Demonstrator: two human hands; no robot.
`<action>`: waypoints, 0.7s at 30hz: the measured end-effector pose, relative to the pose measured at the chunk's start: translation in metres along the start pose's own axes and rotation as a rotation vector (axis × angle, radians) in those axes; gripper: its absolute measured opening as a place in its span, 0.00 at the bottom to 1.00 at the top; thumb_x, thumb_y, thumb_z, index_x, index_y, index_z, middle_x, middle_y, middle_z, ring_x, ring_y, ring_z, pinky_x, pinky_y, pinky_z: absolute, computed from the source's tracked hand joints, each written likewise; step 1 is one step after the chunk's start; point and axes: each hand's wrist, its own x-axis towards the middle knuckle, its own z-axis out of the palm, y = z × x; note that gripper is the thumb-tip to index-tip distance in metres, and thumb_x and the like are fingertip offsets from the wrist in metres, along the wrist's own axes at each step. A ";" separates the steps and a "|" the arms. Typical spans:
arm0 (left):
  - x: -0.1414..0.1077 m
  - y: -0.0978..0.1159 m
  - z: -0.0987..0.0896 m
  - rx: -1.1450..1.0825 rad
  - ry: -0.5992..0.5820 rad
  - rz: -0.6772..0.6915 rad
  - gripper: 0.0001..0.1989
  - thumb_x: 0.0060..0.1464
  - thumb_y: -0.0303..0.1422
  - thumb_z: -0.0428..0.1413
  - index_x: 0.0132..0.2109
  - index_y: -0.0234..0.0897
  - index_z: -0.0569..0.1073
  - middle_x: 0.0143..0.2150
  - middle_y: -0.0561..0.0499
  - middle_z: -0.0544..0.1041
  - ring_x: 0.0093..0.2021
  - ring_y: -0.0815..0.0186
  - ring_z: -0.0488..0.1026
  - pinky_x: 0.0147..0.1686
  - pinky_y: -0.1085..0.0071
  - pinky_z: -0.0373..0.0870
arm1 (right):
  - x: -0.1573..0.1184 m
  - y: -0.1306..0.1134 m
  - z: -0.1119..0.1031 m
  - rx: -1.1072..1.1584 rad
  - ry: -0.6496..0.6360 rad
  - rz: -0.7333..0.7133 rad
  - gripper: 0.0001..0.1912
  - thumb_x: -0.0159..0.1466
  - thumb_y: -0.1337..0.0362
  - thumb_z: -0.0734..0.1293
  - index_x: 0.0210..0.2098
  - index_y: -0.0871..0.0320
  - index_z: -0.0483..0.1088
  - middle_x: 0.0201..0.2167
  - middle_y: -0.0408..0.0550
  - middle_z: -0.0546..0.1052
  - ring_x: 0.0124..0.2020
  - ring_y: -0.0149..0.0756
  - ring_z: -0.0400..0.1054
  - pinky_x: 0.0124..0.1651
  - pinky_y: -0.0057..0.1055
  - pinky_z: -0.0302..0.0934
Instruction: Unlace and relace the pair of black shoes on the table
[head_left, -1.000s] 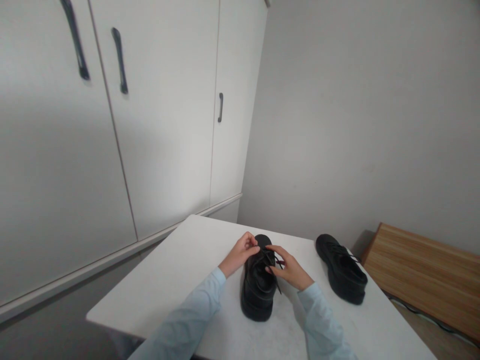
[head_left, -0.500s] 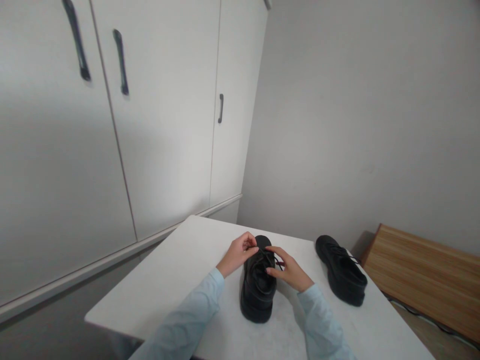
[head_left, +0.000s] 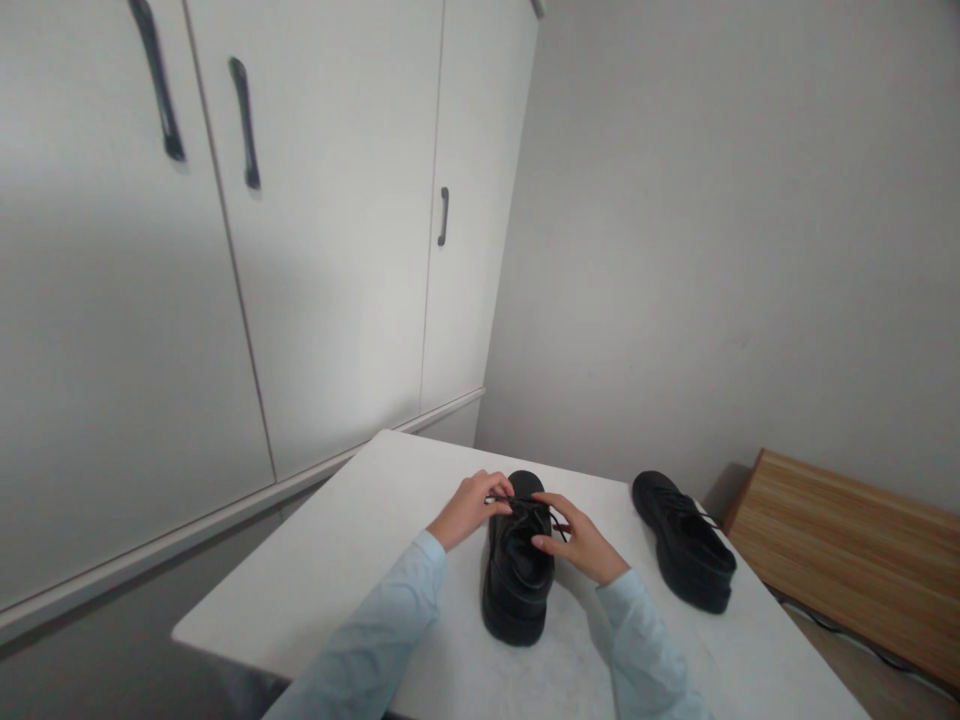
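A black lace-up shoe [head_left: 516,600] stands on the white table in front of me, toe pointing away. My left hand [head_left: 480,502] is at the left of its lacing, thumb and fingers pinched on a black shoelace [head_left: 498,498] pulled out toward the left. On the opposite side, my right hand [head_left: 574,535] grips the shoe's upper, with the index finger by the lacing and the thumb at the opening's edge. A loose lace loop shows beside the right fingers. The other fingers of the right hand are partly hidden.
A second black lace-up shoe [head_left: 684,545] stands near the right edge of the white table [head_left: 322,560]. Beyond that edge is a wood-grain piece of furniture [head_left: 847,550], with cables below. White cabinets [head_left: 337,250] with dark handles line the left.
My left hand has shifted slightly left and now draws a lace out sideways, its fingers closer together. My right hand and both shoes stay about where they were.
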 end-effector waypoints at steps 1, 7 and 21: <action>0.000 0.000 -0.001 0.008 0.021 0.002 0.07 0.45 0.29 0.59 0.35 0.38 0.73 0.34 0.51 0.74 0.37 0.65 0.72 0.40 0.70 0.66 | 0.000 0.000 0.000 0.002 -0.002 -0.003 0.30 0.52 0.57 0.70 0.53 0.53 0.64 0.55 0.53 0.66 0.55 0.47 0.61 0.48 0.41 0.63; 0.001 0.006 -0.001 -0.076 0.107 -0.007 0.06 0.48 0.26 0.55 0.36 0.37 0.69 0.33 0.53 0.74 0.36 0.66 0.71 0.38 0.72 0.65 | 0.000 -0.001 -0.001 0.009 -0.016 -0.012 0.30 0.52 0.57 0.70 0.53 0.53 0.63 0.55 0.52 0.65 0.55 0.46 0.61 0.49 0.41 0.63; 0.001 0.019 -0.009 -0.442 0.261 -0.028 0.03 0.49 0.30 0.50 0.33 0.35 0.66 0.29 0.52 0.70 0.32 0.68 0.71 0.33 0.72 0.69 | -0.001 0.000 -0.001 -0.012 0.005 -0.024 0.29 0.52 0.57 0.70 0.53 0.53 0.63 0.55 0.52 0.66 0.55 0.47 0.61 0.50 0.42 0.63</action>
